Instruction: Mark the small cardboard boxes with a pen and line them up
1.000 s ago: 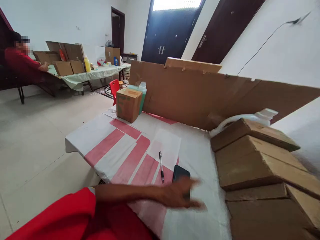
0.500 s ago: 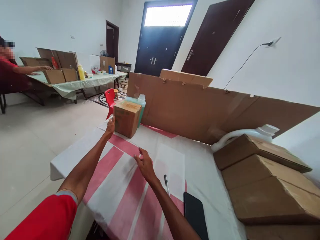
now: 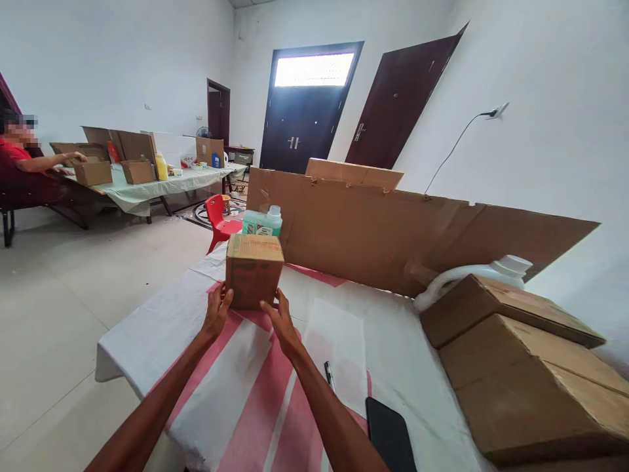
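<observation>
A small brown cardboard box [image 3: 254, 278] with green print stands between my hands on the table, one face toward me. My left hand [image 3: 217, 312] grips its lower left edge, fingers along the side. At the lower right corner, my right hand [image 3: 282, 320] has its thumb against the front face and its fingers at the side. Just behind the box is a jug of green liquid [image 3: 263, 222], its lower part hidden by the box. A pen [image 3: 329, 375] and a black phone [image 3: 390, 435] lie to the right of my right forearm.
A tall cardboard panel [image 3: 344, 228] lines the table's far side. Stacked cardboard boxes [image 3: 523, 387] and a white jug [image 3: 457, 279] take up the right. A red chair [image 3: 219, 219] stands beyond the table. At another table, far left, sits a person in red [image 3: 29, 172].
The box has come nearer to me, away from the green jug. My right hand has moved up to its right corner, while my left hand has shifted lower along the left side.
</observation>
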Action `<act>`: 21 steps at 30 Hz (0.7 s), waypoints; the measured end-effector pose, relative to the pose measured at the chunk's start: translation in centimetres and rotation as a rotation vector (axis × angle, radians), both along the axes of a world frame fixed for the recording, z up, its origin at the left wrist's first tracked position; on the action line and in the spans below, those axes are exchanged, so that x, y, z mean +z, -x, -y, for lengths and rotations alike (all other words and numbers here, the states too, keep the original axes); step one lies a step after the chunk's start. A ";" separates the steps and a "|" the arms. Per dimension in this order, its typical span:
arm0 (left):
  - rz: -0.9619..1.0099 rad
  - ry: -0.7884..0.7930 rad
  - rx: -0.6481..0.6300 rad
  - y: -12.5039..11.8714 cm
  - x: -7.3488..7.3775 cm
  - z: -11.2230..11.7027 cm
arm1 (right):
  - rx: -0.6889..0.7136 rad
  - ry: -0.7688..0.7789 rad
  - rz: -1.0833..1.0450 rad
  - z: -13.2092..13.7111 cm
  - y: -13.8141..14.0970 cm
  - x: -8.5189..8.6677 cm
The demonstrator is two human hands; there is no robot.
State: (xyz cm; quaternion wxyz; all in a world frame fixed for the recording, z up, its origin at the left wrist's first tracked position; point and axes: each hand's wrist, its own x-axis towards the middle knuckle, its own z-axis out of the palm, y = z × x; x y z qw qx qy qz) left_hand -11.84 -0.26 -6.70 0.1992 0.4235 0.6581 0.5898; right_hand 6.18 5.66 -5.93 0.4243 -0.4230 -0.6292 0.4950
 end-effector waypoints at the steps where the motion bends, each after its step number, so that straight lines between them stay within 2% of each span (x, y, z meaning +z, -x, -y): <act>1: 0.007 -0.006 -0.007 -1.1 -0.3 2.2 | -0.002 -0.005 0.005 1.9 -1.3 -0.4; 4: -0.008 -0.024 -0.044 -4.7 -1.4 9.7 | -0.017 -0.071 0.037 7.9 -5.0 -1.7; 6: -0.109 -0.031 -0.084 -7.3 -2.2 14.7 | -0.058 -0.106 0.057 11.1 -7.4 -2.1; 8: -0.279 -0.067 -0.110 -9.8 -2.6 18.8 | -0.108 -0.092 0.055 13.1 -9.4 -2.0; 10: -0.466 -0.120 -0.109 -11.9 -2.3 21.4 | -0.135 -0.058 0.033 13.9 -10.9 -1.4; 13: -0.705 -0.195 -0.078 -14.0 -0.5 22.6 | -0.130 -0.038 -0.003 13.2 -11.9 -0.1; 16: -0.880 -0.246 -0.111 -14.7 1.8 21.9 | -0.065 -0.004 -0.039 12.0 -12.1 0.6; 18: -0.936 -0.230 -0.149 -14.3 2.9 21.1 | 0.000 0.080 -0.081 11.6 -12.1 0.6; 21: -0.892 -0.189 -0.156 -13.1 3.6 19.8 | 0.122 0.243 -0.175 11.7 -12.3 0.2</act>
